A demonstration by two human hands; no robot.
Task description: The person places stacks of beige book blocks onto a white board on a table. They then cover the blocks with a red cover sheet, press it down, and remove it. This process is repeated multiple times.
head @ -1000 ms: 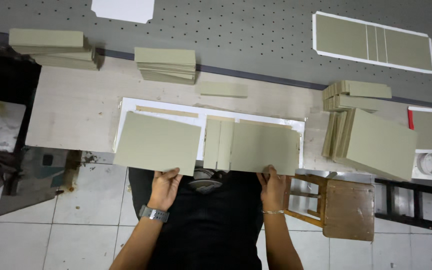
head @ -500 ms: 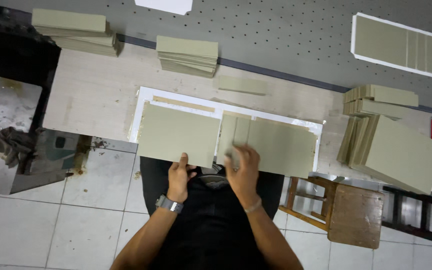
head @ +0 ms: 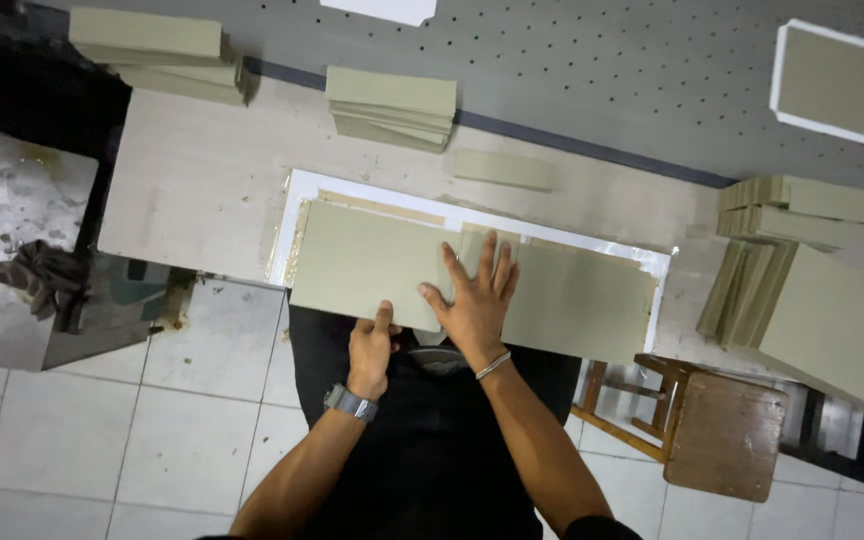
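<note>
At frame centre a white sheet point(head: 297, 190) lies on the bench point(head: 202, 190), carrying two boards side by side: the left board point(head: 362, 260) and the right board point(head: 582, 300). The right hand point(head: 472, 300) lies flat across their seam; the left hand point(head: 370, 350) grips the left board's near edge. Board stacks point(head: 392, 105) sit along the upper edge, with more boards point(head: 832, 310) at right. A wooden stool point(head: 722, 435) stands lower right.

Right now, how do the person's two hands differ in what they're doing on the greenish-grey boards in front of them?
The right hand lies flat with fingers spread over the narrow middle strip, between the two large boards; the left hand is curled at the near edge of the left board, thumb on top. The left wrist wears a watch, the right wrist a thin bracelet. Both hands touch boards lying on the white-edged sheet.
</note>
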